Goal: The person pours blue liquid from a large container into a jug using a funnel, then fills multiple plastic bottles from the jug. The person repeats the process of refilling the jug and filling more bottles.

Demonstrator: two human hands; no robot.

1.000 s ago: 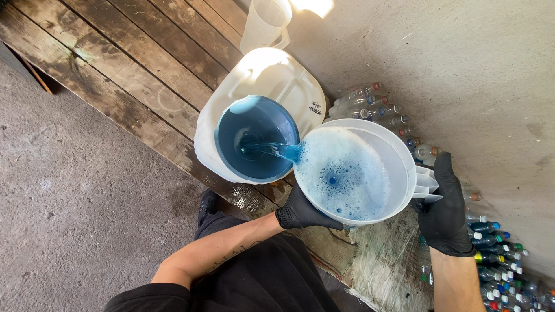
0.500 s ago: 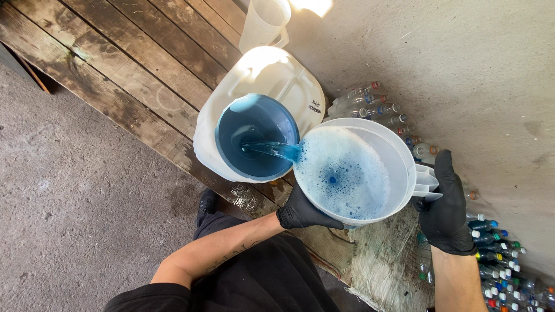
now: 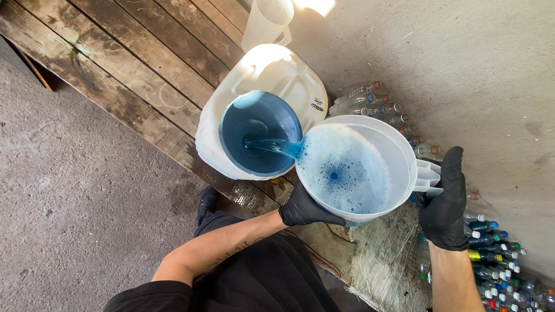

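- Here, our right hand (image 3: 445, 208), in a black glove, closes around the handle of a white jug (image 3: 399, 156), thumb up along the grip.
- Our left hand (image 3: 303, 209), gloved the same, cups the jug from beneath, fingers wrapped against its lower wall.
- We hold the jug tilted toward the left, its spout over a blue funnel (image 3: 260, 133).
- Inside the jug we see blue liquid under pale foam (image 3: 347, 167).
- A thin blue stream (image 3: 272, 144) runs from the spout into the funnel's bowl.
- The funnel sits in the top of a white canister (image 3: 272, 69), which stands on a floor of dark wooden planks (image 3: 133, 63).
- Beyond the canister, near the wall, stands a second, clear jug (image 3: 266, 23), upright.
- To our right, along the grey wall (image 3: 474, 69), plastic bottles (image 3: 491, 242) with coloured caps lie in a row.
- To our left, the ground is bare concrete (image 3: 75, 208).
- Between the hands, we see our dark trousers (image 3: 266, 277) and one black shoe (image 3: 207, 202) at the plank edge.
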